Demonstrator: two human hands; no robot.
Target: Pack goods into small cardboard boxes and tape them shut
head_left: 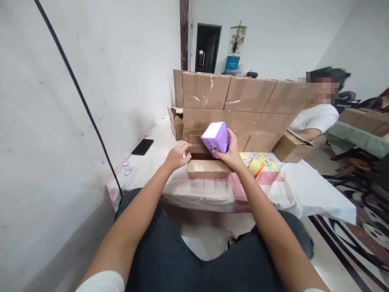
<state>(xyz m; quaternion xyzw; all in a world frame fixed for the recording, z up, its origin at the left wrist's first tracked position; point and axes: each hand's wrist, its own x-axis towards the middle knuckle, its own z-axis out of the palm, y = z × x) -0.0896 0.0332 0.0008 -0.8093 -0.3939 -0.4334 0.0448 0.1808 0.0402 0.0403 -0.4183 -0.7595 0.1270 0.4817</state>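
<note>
The right hand (231, 153) has its grip clamped on a purple pack (216, 137), fingers under and behind it, thumb on the near side; the pack is in the air, tilted with its pale end face up, directly over the open carton (209, 169). It is apparently held by the lower end so that the rest stays free of the carton's walls.

The left hand (176, 156) lies at the carton's 9 o'clock edge with curled fingers touching the flap, probably steadying the carton; whether its grip pinches the flap or only rests on it I cannot tell. The carton sits on the cloth-covered bench (182, 190), mouth up and flaps out; its inside is hidden from here.

At 12 o'clock a wall of taped cartons (249, 95) stands stacked, all sealed. At 2 o'clock another small carton (291, 148) lies open beside a second person's white sleeve (317, 117). A phone (142, 147) lies at 10 o'clock; a yellow sheet (263, 162) lies at 3 o'clock.
</note>
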